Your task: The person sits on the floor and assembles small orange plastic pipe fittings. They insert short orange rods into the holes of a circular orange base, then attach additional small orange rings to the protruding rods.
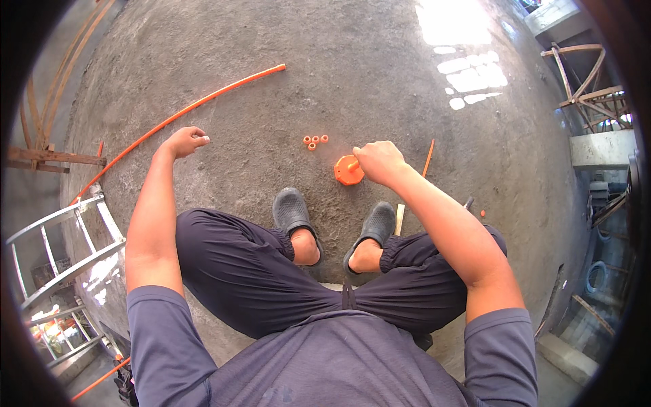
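An orange octagonal junction box (344, 174) with a short round tube sticking up from it is low over the concrete floor, in front of my right foot. My right hand (381, 163) is closed at the upper end of that tube, and its fingers cover the tip. Out to the left, my left hand (186, 142) hovers apart from the box with its fingers curled in and the thumb against them. Whatever lies inside that curl, if anything, is hidden. Several small orange ring fittings (312, 140) lie grouped just left of the box.
A long orange pipe (203, 102) curves across the floor beyond my left hand. To the right lie a thin orange rod (428, 157) and a pale strip (399, 218). A metal ladder (68, 271) is at left; wooden frames (584, 95) stand far right.
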{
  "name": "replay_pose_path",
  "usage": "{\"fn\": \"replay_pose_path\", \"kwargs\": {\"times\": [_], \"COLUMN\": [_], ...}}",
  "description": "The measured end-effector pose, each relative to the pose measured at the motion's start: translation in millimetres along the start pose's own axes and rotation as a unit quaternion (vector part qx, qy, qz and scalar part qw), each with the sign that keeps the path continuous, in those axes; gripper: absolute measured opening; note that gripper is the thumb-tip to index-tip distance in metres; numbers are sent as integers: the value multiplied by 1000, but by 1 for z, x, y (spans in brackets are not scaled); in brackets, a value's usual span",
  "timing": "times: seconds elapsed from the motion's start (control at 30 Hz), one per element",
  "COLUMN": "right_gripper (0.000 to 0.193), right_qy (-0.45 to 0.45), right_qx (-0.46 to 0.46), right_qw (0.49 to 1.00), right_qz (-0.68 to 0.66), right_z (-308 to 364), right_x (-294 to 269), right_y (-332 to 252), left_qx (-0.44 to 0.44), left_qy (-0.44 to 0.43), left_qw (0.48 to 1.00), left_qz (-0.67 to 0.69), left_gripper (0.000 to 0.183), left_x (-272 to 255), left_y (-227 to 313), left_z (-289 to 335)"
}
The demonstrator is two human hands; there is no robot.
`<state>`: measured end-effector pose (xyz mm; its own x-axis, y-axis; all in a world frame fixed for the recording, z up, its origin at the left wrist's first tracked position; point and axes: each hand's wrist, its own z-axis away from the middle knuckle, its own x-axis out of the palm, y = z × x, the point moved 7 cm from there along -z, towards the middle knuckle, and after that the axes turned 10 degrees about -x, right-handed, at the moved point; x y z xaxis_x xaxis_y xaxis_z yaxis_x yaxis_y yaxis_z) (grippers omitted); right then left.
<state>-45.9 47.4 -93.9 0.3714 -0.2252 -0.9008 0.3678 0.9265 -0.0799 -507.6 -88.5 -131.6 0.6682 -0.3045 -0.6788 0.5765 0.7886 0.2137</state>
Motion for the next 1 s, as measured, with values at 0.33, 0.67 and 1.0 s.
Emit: {"fn": "replay_pose_path", "kwargs": {"times": [0.33,0.67,1.0], "right_gripper": [15,28,16], "right_qy": [-9,-19,4], "right_qx": [-71,225,26], "right_qw": [997,966,1000], "right_qz": [20,-127,-13], "right_z": [-3,14,3], "right_x": [-4,14,2], "right_y": [2,38,4], "left_qx": [11,12,9], "left_qy": [9,1,3], "left_qw": [1000,1000,1000], "left_qz": [6,17,19], "left_gripper": [50,51,52], "left_x": [2,3,1], "left_y": [-1,-1,3], "left_z": [0,-7,0]}}
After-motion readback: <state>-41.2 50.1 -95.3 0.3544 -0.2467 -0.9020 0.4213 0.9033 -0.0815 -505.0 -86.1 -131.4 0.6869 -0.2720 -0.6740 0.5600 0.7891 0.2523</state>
